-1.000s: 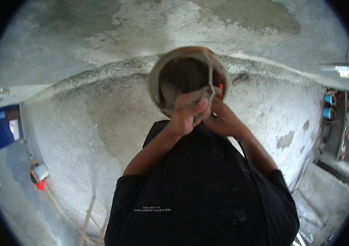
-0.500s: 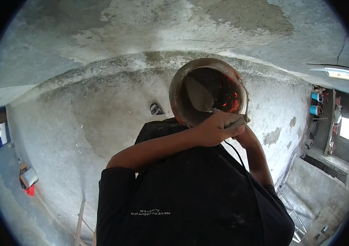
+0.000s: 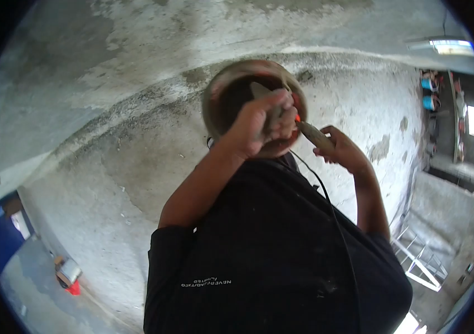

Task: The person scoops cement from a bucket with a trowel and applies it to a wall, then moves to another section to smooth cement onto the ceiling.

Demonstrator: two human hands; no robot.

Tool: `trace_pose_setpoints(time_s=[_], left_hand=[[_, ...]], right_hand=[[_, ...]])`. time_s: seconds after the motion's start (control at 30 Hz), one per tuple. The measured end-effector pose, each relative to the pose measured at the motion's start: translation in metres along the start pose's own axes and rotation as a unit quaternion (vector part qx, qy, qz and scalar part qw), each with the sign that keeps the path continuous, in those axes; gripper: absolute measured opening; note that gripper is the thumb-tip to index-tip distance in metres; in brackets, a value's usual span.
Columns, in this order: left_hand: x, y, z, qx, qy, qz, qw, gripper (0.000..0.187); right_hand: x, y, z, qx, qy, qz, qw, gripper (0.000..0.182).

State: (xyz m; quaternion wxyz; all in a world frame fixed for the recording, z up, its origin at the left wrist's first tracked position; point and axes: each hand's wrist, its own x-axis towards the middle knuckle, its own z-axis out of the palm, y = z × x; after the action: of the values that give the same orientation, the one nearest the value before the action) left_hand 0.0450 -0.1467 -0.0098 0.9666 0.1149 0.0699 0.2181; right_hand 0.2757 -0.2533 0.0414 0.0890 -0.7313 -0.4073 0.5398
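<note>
A round, mud-stained bucket (image 3: 213,106) is held up in front of my chest, blurred, with reddish patches inside. My left hand (image 3: 262,122) is closed in a fist over its opening, apparently on the bucket's handle, though the grip is partly blurred. A trowel's grey pointed blade (image 3: 258,89) shows inside the bucket, its middle hidden behind my left hand. The trowel's mud-coated handle (image 3: 316,137) sticks out over the near right rim. My right hand (image 3: 341,149) has its curled fingers around the end of that handle.
A patchy cement wall (image 3: 153,33) rises ahead from a rough concrete floor (image 3: 103,183). Blue buckets (image 3: 429,102) stand at far right near a bright opening. A white metal frame (image 3: 421,270) is at lower right. A black cord (image 3: 334,214) runs down my shirt.
The bucket has moved left and away from me. My left hand has risen over its opening. My right hand has come out from behind it, around the trowel handle's end.
</note>
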Motion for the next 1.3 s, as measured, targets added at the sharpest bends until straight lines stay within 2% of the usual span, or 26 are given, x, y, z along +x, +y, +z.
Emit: trace_pose_setpoints(time_s=[0.03,0.1,0.17,0.23,0.3,0.37,0.43,0.5,0.57,0.7,0.77,0.83,0.9,0.93,0.97,1.03,1.17,1.23,1.3], left_hand=[[-0.001,0.004,0.001,-0.004,0.01,0.005,1.0,0.041],[-0.007,0.019,0.007,0.014,0.037,0.002,0.999,0.041],[-0.011,0.033,0.006,0.034,0.065,0.012,0.997,0.042],[-0.017,0.044,0.0,-0.007,0.083,0.037,0.996,0.043],[-0.019,0.05,-0.004,-0.011,0.081,0.061,0.995,0.043],[-0.02,0.059,0.001,-0.016,0.107,0.141,0.984,0.042],[-0.027,0.074,0.0,-0.018,0.115,0.165,0.979,0.04],[-0.036,0.09,-0.003,-0.002,0.058,0.183,0.981,0.039],[-0.047,0.096,0.0,0.011,0.061,0.19,0.98,0.039],[-0.056,0.1,0.009,0.039,0.108,0.176,0.978,0.037],[-0.056,0.103,0.007,0.057,0.117,0.143,0.981,0.035],[-0.052,0.107,0.001,0.036,0.086,0.112,0.989,0.034],[-0.044,0.107,-0.002,0.01,0.053,0.068,0.996,0.034],[-0.043,0.109,-0.001,0.012,0.038,0.083,0.996,0.033],[-0.043,0.111,-0.001,0.017,0.024,0.104,0.994,0.033],[-0.044,0.112,-0.004,0.026,0.022,0.114,0.993,0.032],[-0.045,0.108,-0.013,0.04,0.034,0.104,0.993,0.035],[-0.042,0.102,-0.018,0.054,0.048,0.1,0.992,0.037],[-0.038,0.094,-0.022,0.01,0.023,0.067,0.997,0.036]], right_hand=[[0.001,0.002,-0.002,-0.002,-0.025,-0.013,1.0,0.041],[-0.003,-0.006,-0.007,0.093,-0.046,0.001,0.995,0.038],[-0.002,-0.003,-0.01,0.151,-0.036,0.008,0.988,0.039],[-0.001,0.0,-0.014,0.202,-0.037,0.017,0.979,0.04],[-0.01,0.001,-0.024,0.18,0.0,0.002,0.984,0.04],[-0.026,0.003,-0.047,0.116,0.002,-0.031,0.993,0.043],[-0.045,0.001,-0.071,-0.004,-0.007,-0.052,0.999,0.044],[-0.058,0.0,-0.082,0.016,-0.005,-0.094,0.995,0.048],[-0.062,-0.007,-0.082,0.072,-0.012,-0.12,0.99,0.052],[-0.047,-0.038,-0.059,0.005,0.016,-0.133,0.991,0.046],[-0.025,-0.047,-0.041,-0.148,0.093,-0.314,0.933,0.042],[0.001,-0.07,-0.016,-0.248,0.075,-0.381,0.887,0.048],[0.033,-0.095,0.035,-0.254,0.122,-0.461,0.842,0.031],[0.05,-0.116,0.057,-0.307,0.064,-0.373,0.873,0.023],[0.074,-0.121,0.079,-0.305,0.106,-0.422,0.847,0.019],[0.108,-0.139,0.108,-0.302,0.041,-0.376,0.875,0.018],[0.093,-0.146,0.117,-0.264,0.041,-0.357,0.895,0.025],[0.086,-0.144,0.114,-0.352,-0.058,-0.321,0.877,0.026],[0.087,-0.145,0.101,-0.367,-0.077,-0.292,0.88,0.026]])
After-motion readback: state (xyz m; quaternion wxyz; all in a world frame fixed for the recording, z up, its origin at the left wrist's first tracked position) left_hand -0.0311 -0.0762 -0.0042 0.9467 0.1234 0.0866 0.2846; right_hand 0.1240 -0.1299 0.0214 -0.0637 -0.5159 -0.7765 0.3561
